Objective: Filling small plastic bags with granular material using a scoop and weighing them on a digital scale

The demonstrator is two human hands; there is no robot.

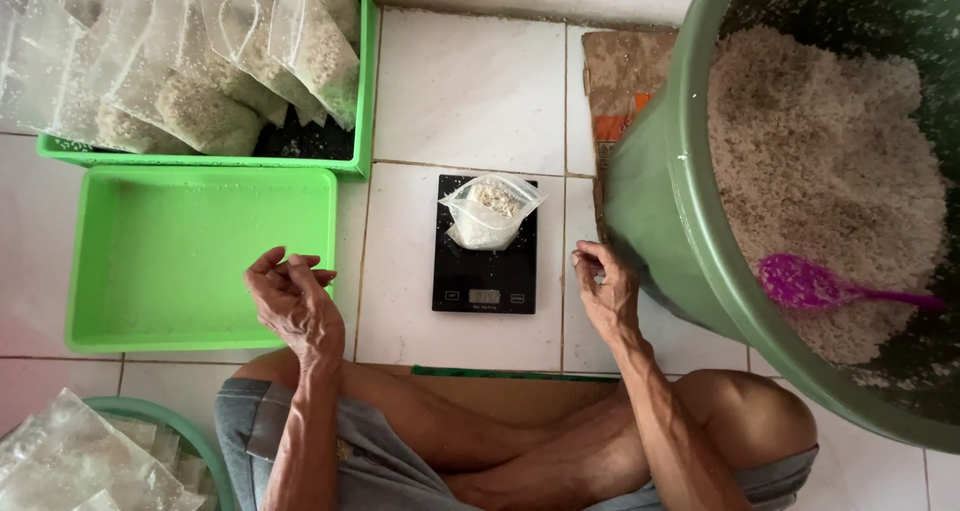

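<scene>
Tray [200, 261], scale [485, 271], tub [660, 221] around hands

Open floor around scale [484, 271], between tray [200, 326] and tub [650, 201].

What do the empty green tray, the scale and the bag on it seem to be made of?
Empty green tray: likely moulded plastic, uniform colour, soft sheen. Scale: glossy black top, probably glass or plastic, reflecting light. Bag: thin clear plastic film, crinkled, grain visible inside.
</scene>
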